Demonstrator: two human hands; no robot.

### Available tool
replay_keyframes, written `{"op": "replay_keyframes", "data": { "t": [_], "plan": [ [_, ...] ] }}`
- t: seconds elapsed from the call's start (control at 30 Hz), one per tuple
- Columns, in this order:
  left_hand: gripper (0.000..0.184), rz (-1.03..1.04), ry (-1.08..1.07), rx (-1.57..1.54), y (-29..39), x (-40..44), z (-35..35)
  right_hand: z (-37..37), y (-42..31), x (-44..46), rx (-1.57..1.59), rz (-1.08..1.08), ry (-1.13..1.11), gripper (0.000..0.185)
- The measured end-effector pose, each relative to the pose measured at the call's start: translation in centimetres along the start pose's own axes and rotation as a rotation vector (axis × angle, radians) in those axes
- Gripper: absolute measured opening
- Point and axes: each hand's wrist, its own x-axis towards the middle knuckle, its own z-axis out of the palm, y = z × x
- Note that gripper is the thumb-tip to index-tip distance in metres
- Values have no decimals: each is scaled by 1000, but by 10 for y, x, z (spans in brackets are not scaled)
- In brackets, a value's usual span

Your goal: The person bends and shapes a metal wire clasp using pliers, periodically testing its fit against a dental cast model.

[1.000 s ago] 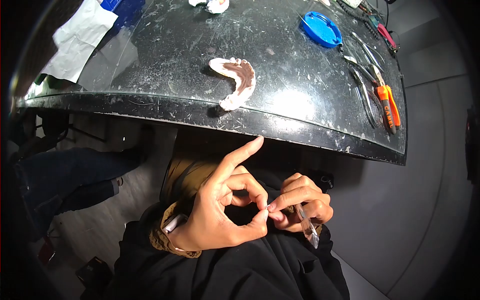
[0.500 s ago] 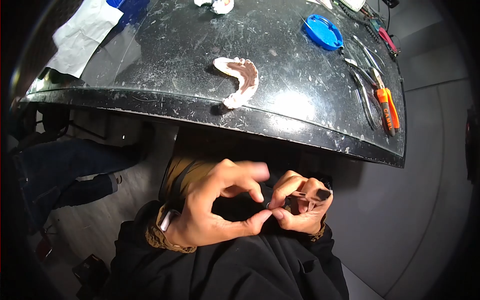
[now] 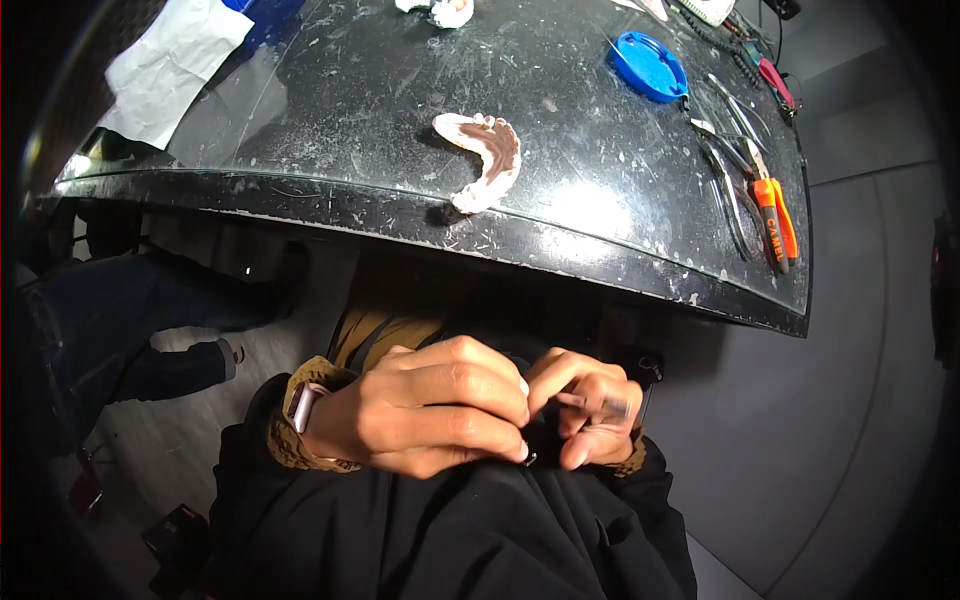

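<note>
In the head view my left hand (image 3: 440, 408) is over my lap with its fingers curled together. A small shiny metal piece (image 3: 531, 460) shows at its fingertips. My right hand (image 3: 590, 405) is beside it, its fingers bent around a slim tool (image 3: 618, 408) that is blurred by motion, so its kind cannot be made out. The fingers of both hands are close together near the middle. A horseshoe-shaped plaster dental cast (image 3: 500, 160) lies on the dark worktable (image 3: 350, 110) in front of me.
Orange-handled cutters (image 3: 775, 220) and metal pliers (image 3: 728, 195) lie at the table's right side, near a round blue dish (image 3: 648, 68). White paper (image 3: 175, 75) is at the left, white lumps (image 3: 450, 12) at the back. Another person's leg (image 3: 150, 300) is at the left.
My left hand has closed from a wide curve, and its fingertips are lower now. The right hand has shifted slightly, and the tool in it has turned.
</note>
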Motion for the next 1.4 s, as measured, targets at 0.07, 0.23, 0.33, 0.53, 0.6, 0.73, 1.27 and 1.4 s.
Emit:
{"op": "replay_keyframes", "data": {
  "t": [0.07,0.23,0.33,0.53,0.6,0.73,1.27,1.4],
  "plan": [
    [17,38,56,-91,3,3,2,-1,10,-8,-148,-126,-32,40],
    [20,69,178,-177,13,7,8,2,8,-6,-256,-108,-86,37],
    [19,43,198,-190,14,9,9,2,7,-4,-330,-97,-129,37],
    [15,-9,224,-216,15,6,13,4,7,-4,-329,-97,-112,37],
    [14,-15,242,-227,15,5,14,4,8,-5,-324,-107,-110,37],
    [12,-3,293,-264,13,4,20,4,9,-4,-296,-113,-97,36],
    [11,74,463,-275,3,3,41,-2,7,-1,-116,-37,-159,38],
    [11,49,463,-312,2,1,41,-8,3,2,-81,-7,-189,37]
  ]
}}
